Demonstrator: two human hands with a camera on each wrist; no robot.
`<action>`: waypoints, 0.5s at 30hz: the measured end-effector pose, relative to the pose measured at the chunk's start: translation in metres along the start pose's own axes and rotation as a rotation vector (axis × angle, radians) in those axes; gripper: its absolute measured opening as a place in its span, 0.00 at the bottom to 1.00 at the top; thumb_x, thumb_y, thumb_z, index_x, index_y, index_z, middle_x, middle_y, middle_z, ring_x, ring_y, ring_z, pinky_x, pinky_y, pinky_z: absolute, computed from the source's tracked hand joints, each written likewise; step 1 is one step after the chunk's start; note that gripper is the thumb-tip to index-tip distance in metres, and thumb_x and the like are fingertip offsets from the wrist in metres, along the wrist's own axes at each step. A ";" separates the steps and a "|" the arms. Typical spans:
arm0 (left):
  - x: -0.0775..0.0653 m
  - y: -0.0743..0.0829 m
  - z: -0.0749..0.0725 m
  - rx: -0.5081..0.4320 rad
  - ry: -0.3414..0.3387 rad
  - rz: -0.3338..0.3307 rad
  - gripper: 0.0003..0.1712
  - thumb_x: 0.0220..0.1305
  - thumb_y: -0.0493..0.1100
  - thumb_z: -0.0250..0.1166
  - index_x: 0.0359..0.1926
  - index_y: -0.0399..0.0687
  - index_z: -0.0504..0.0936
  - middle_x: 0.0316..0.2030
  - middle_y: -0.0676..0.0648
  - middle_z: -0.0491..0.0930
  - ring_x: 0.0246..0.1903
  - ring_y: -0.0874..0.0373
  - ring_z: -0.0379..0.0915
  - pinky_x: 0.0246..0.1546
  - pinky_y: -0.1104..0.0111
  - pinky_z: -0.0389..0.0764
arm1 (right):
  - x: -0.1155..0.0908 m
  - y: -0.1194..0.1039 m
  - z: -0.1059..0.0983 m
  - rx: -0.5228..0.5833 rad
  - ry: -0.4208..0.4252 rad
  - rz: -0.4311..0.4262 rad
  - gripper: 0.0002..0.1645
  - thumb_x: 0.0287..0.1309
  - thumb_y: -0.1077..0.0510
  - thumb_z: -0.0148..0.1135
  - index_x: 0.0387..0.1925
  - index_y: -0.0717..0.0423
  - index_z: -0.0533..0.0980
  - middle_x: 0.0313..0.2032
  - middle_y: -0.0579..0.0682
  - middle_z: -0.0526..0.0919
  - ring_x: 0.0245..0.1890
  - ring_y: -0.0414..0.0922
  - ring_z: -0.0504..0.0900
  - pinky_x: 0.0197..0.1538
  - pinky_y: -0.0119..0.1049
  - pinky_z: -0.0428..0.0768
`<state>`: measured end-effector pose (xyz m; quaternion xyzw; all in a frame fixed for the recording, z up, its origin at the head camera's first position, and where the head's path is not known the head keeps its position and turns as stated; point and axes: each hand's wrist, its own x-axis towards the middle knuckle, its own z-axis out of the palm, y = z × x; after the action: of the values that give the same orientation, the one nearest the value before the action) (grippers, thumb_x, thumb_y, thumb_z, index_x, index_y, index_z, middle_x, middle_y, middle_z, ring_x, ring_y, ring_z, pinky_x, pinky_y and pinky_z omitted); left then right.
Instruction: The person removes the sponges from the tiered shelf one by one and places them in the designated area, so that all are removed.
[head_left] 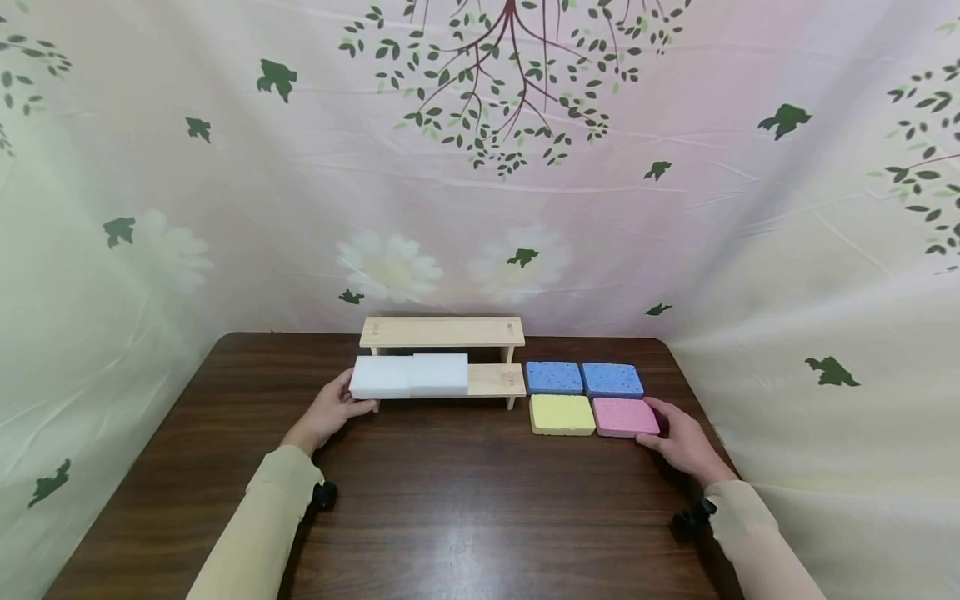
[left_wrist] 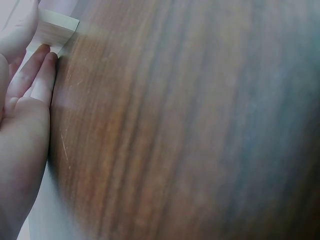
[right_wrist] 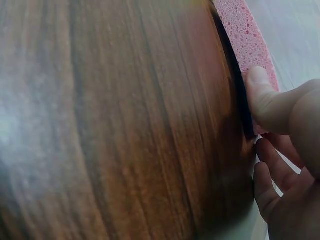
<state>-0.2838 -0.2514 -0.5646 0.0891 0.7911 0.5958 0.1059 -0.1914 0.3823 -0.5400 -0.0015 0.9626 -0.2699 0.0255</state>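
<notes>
Seems to be at the grasping step with the pink sponge (head_left: 625,416), not yet clearly raised: at the front right of four sponges, apparently down on the worktop (head_left: 420,475). Sits just right of the yellow sponge (head_left: 562,415), touching or nearly so, and in front of the right blue sponge (head_left: 612,379), with the left blue sponge (head_left: 552,377) diagonally behind.

Pinching the pink sponge's right end with the right grip (head_left: 686,442), thumb against the near long side, fingertips at the far right corner. With the left grip (head_left: 327,417), set round the left end of the left white block (head_left: 381,377) on the lower shelf (head_left: 497,379), thumb out in front; cannot tell whether pinching the block, holding the shelf or merely touching.

Probably calls next for a light, even pinch, with care not to nudge the neighbouring sponges in any lift or slide.

Lying flat, broad face up, long axis running left to right, roughly parallel to the lower shelf's front edge. Pointing one short end at the yellow sponge, the other towards the right grip. Skewed slightly, if at all.
</notes>
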 end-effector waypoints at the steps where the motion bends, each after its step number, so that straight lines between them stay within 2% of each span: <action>1: 0.000 0.000 0.000 0.000 0.000 0.002 0.52 0.68 0.38 0.74 0.83 0.45 0.53 0.70 0.33 0.70 0.60 0.50 0.78 0.54 0.72 0.80 | 0.000 0.000 0.000 -0.001 -0.004 -0.001 0.48 0.63 0.56 0.75 0.76 0.68 0.62 0.72 0.75 0.66 0.71 0.73 0.64 0.69 0.71 0.65; 15: -0.002 0.001 -0.002 -0.003 -0.005 0.010 0.52 0.68 0.38 0.74 0.83 0.44 0.52 0.70 0.32 0.71 0.61 0.47 0.78 0.55 0.72 0.79 | 0.005 -0.002 -0.001 -0.002 -0.020 -0.002 0.50 0.60 0.57 0.78 0.75 0.69 0.62 0.70 0.76 0.67 0.68 0.73 0.67 0.68 0.71 0.67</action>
<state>-0.2819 -0.2534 -0.5633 0.0943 0.7894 0.5974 0.1051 -0.1967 0.3810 -0.5385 -0.0050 0.9626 -0.2687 0.0350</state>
